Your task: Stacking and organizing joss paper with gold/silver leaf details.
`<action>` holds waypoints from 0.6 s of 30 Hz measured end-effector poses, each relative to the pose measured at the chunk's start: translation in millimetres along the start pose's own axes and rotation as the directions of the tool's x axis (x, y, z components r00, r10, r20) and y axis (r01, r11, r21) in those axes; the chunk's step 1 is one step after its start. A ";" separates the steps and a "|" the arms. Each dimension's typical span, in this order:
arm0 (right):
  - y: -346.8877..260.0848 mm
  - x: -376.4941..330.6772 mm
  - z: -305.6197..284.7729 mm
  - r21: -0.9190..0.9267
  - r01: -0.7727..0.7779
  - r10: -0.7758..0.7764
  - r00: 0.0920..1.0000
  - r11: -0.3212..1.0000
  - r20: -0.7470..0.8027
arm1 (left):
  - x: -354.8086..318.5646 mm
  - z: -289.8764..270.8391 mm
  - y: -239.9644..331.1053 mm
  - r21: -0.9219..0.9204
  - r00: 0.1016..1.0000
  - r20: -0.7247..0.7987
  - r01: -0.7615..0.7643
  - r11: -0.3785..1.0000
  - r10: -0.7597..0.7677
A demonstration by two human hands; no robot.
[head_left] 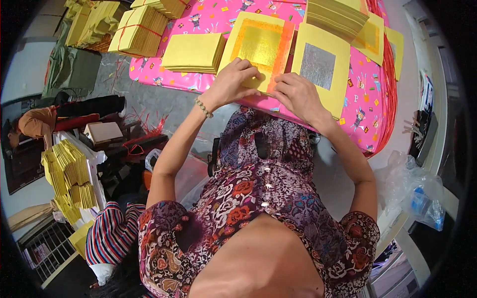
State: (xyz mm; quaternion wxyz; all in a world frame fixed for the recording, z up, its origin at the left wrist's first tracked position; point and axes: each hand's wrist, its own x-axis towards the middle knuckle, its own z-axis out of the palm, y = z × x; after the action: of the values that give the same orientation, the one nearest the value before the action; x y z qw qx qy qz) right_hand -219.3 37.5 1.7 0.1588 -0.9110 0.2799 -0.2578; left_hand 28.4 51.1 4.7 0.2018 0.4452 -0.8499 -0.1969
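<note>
A stack of yellow joss paper [258, 43] with a gold foil square and orange bands lies in front of me on the pink table cover. My left hand [234, 83] is closed at its lower edge, fingers curled and the thumb low against the paper. At the lower right corner, by the orange strip, my right hand [300, 94] pinches the edge with bent fingers. Just right of it lies yellow paper with a silver foil square [318, 65], partly under my right hand. A folded yellow paper stack [193, 52] sits to the left.
Red-tied yellow bundles [138, 31] stand at the far left, a thick yellow stack [335, 17] at the far right. Red strings [390, 99] hang over the right table edge. Clear plastic bags [415, 191] are at right. Other people [113, 231] work at left beside yellow paper piles [69, 174].
</note>
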 end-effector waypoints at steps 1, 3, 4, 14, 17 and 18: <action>0.4 0.8 -0.2 0.000 -0.001 0.001 1.000 1.000 0.001 | 0.6 -0.7 -0.2 -0.013 1.000 0.009 0.008 1.000 -0.008; 0.5 2.7 -0.1 0.047 -0.069 0.070 0.998 0.996 -0.005 | 0.5 0.0 -1.9 -0.026 1.000 0.018 0.019 0.999 -0.018; 1.5 3.0 0.6 0.047 -0.069 0.069 0.998 0.997 -0.004 | 0.0 1.5 -3.8 -0.053 1.000 -0.017 0.005 0.999 -0.006; 5.6 5.0 0.8 0.242 -0.277 0.275 0.960 0.930 0.046 | -2.7 2.4 -7.1 -0.165 0.999 -0.037 0.030 0.986 -0.037; 6.8 4.3 1.9 0.258 -0.283 0.283 0.958 0.924 0.038 | -1.7 1.4 -7.5 -0.171 0.999 -0.035 0.020 0.985 -0.027; 6.7 4.2 2.2 0.261 -0.275 0.279 0.960 0.925 0.022 | -1.5 1.0 -7.5 -0.170 0.999 -0.035 0.021 0.985 -0.028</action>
State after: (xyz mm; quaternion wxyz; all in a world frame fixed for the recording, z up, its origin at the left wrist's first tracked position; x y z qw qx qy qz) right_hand -218.0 29.9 -1.5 0.3101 -0.8314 0.3707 -0.2743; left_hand 33.8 48.6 -0.3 0.2523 0.4403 -0.8206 -0.2628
